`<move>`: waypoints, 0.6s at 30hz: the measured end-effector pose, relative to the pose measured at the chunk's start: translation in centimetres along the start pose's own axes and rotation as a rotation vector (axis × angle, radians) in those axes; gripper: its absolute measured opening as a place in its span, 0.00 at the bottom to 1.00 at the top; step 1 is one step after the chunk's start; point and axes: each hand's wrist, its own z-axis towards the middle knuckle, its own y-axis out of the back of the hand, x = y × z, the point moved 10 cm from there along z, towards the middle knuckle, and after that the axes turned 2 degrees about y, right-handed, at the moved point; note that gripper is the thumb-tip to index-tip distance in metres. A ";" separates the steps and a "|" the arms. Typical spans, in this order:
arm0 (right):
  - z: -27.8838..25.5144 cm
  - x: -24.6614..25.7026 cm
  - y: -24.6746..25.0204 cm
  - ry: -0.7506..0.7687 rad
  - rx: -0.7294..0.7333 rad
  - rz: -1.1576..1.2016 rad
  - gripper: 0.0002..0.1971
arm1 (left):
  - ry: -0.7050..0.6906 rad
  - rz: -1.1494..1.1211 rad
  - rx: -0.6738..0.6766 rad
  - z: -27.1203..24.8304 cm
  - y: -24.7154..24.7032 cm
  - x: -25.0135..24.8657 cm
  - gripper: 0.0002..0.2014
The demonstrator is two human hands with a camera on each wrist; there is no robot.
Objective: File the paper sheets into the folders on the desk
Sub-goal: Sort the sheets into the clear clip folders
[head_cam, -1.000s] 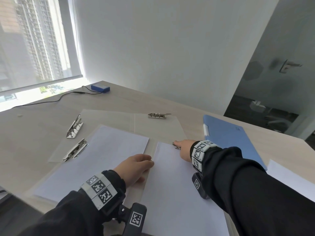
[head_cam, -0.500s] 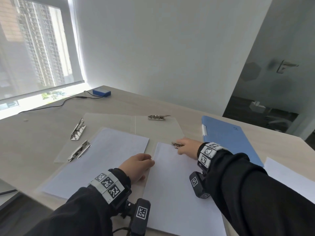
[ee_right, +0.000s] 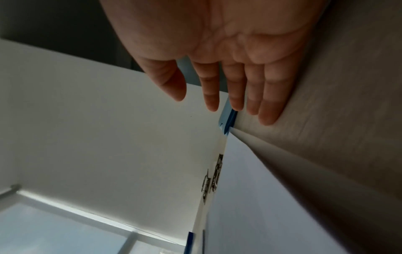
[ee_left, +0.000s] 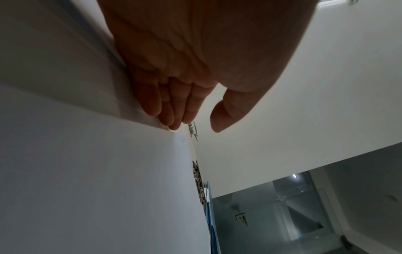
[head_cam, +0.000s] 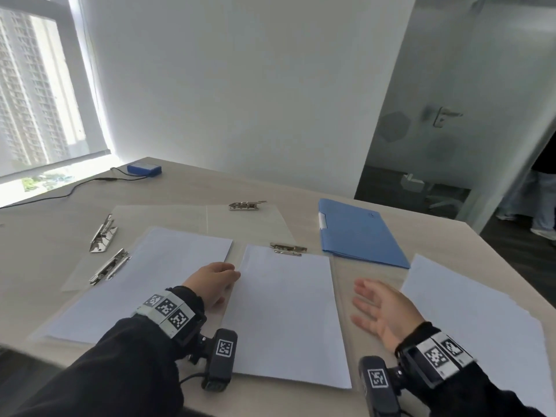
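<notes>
Pale wood counter [head_cam: 186, 191], blue folder [head_cam: 358, 233] toward its far right edge. My left hand [head_cam: 210, 284], fingers together, presses the clipped paper sheet [head_cam: 285, 320] near the front edge. Right hand [head_cam: 382, 311] hovers beside it, fingers spread, holding nothing.

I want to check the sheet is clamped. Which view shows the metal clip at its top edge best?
The head view: the metal clip lies in full across the sheet. Both wrist views catch it only edge-on, small and partly hidden.
</notes>
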 end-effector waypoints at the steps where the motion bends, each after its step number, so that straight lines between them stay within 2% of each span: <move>1: -0.3 -0.4 0.0 -0.024 -0.005 0.040 0.17 | -0.002 0.015 -0.007 -0.1 0.0 -0.2 0.15; 6: -1.9 -0.8 -0.6 -0.117 -0.063 0.154 0.19 | -0.014 0.093 -0.032 -0.9 -0.3 -0.6 0.19; 8: -2.9 -1.1 -0.9 -0.163 -0.052 0.235 0.19 | -0.018 0.071 -0.037 -1.2 -0.4 -0.7 0.17; 10: -4.5 -1.4 -2.2 -0.205 0.057 0.241 0.20 | -0.006 0.013 -0.043 -1.3 0.0 -0.5 0.15; 14: -7.8 -2.5 -4.6 -0.193 0.299 -0.032 0.18 | 0.037 -0.233 -0.047 -1.0 0.7 0.7 0.16; 18: -8.8 -2.6 -5.9 -0.116 0.381 -0.134 0.15 | -0.036 -0.299 -0.053 -2.2 0.2 -0.4 0.11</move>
